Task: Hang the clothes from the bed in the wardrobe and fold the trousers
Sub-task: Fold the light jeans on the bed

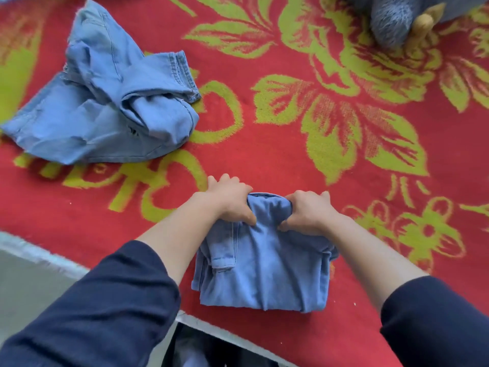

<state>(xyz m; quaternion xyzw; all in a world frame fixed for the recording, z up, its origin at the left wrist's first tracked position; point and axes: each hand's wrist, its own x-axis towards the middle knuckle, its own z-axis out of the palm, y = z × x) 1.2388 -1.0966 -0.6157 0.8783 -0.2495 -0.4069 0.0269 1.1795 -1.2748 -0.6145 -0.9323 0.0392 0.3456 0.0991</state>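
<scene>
Both hands, left hand (232, 200) and right hand (307, 211), pinch the far edge of the folded trousers (264, 263); uneven release may spring the fold open.

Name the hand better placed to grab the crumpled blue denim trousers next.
Left, probably. The left hand grips the folded blue denim trousers on the side nearer the crumpled blue denim trousers, up-left on the red floral blanket; the right hand would cross over.

I'm in a bedroom at home: the bed wears a red blanket (264, 160) with yellow-green flowers, a grey plush toy (391, 22) lies on it, with crumpled jeans (100, 107) and folded trousers (264, 274), grey floor (23, 287) beside
</scene>
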